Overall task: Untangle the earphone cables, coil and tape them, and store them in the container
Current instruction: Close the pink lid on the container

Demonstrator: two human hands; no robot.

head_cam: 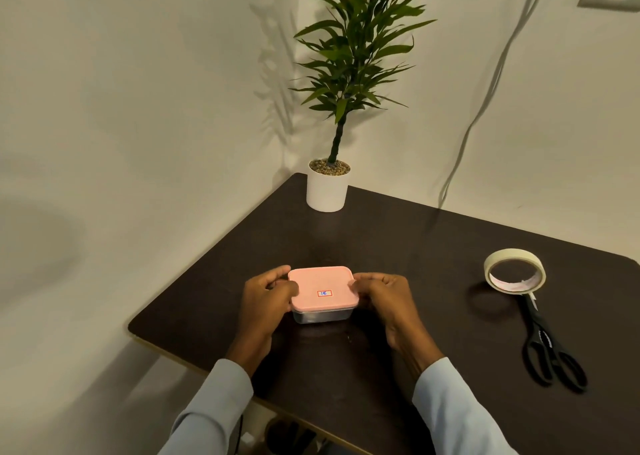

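A small clear container [320, 316] with a pink lid [322, 281] rests on the dark table [398, 246], near its left front. The lid carries a small white label with a red border. My left hand [268, 298] grips the lid's left edge, thumb on top. My right hand [381, 298] holds the right edge the same way. The lid sits flat on the container. No earphone cables are visible; the inside of the container is too dark to read.
A roll of masking tape [515, 270] lies at the right, with black scissors [550, 350] just in front of it. A potted plant [327, 187] stands at the far corner. A cable hangs down the wall behind. The table's left edge is close to my left hand.
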